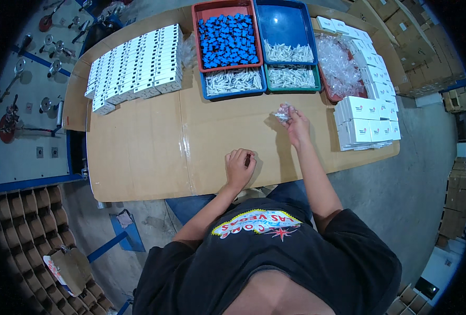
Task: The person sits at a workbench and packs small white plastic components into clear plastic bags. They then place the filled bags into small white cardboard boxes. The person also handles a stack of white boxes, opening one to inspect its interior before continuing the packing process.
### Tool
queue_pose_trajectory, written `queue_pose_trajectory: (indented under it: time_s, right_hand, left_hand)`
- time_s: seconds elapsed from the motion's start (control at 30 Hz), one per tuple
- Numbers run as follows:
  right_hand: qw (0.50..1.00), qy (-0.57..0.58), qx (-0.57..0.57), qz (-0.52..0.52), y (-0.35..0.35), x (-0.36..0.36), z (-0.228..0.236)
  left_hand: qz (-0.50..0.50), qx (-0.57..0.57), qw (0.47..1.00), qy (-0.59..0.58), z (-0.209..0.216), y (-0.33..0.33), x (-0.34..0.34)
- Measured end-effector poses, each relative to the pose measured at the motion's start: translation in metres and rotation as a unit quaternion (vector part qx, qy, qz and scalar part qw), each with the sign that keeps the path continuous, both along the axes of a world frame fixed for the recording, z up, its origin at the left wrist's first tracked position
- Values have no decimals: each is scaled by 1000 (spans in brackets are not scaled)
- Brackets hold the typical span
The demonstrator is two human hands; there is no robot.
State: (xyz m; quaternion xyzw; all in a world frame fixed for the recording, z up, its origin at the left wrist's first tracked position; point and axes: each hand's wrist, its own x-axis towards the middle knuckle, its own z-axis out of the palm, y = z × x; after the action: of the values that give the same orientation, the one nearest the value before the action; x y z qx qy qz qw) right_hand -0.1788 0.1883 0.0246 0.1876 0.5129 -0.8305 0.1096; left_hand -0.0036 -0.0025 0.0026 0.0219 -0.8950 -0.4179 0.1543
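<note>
Risk: bag (282, 113) is light and pinched at one edge only, could slip onto table (154, 147) | Right hand (297, 126): arm stretched forward, fingertips gripping bag near white boxes (367, 123) | Left hand (239, 167): resting on table, fingers curled shut; contents cannot be told.

Trays (227, 10) behind; boxes (135, 63) left, boxes (367, 123) right.
</note>
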Motion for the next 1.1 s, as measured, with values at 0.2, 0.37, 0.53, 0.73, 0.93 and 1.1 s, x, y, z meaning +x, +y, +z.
queue_pose_trajectory:
  time_s: [0.2, 0.37, 0.53, 0.73, 0.93, 1.1]
  right_hand:
    - [1000, 23, 8, 4, 21, -14, 18]
    - [996, 63, 47, -36, 38, -33, -5]
    - [998, 10, 34, -54, 35, -53, 5]
    - [978, -56, 134, 149, 56, -121, 26]
    - [857, 65, 449, 246, 69, -196, 37]
    - [620, 222, 708, 256, 52, -206, 70]
  left_hand:
    - [5, -9, 1000, 4, -1, -1, 0]
    - [2, -12, 1000, 4, -3, 1, -1]
    - [6, -16, 1000, 6, -5, 0, 0]
    - [6, -13, 1000, -5, -1, 0, 1]
    - [4, -10, 1000, -6, -3, 2, -1]
    - [5, -11, 1000, -3, -5, 0, 1]
